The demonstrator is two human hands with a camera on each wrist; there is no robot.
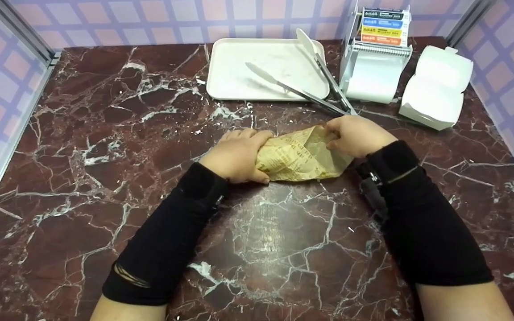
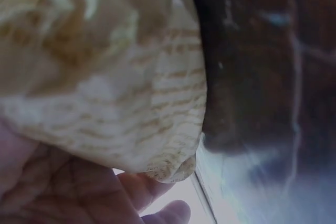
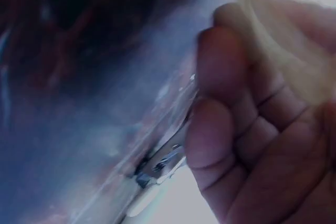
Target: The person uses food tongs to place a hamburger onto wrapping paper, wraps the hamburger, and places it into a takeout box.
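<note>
A yellowish printed food wrapping paper [image 1: 290, 158], folded into a crumpled packet, lies on the table between the two hands in the head view. My left hand [image 1: 237, 156] holds its left end, thumb along the near side and fingers over the far side. In the left wrist view the printed paper [image 2: 110, 114] fills much of the picture above the palm. At the right, loose end, my right hand [image 1: 362, 136] pinches the paper's edge. The right wrist view shows a pale strip of paper [image 3: 294, 66] between thumb and curled fingers. Whatever the packet encloses is hidden.
Behind the hands, metal tongs [image 1: 301, 93] lie spread across a white tray [image 1: 221, 91]. A label dispenser [image 1: 375, 76] with coloured rolls and an opened white box [image 1: 435, 98] stand at the back right. The table [image 1: 105, 214] is dark red marbled stone, walled at the back and sides.
</note>
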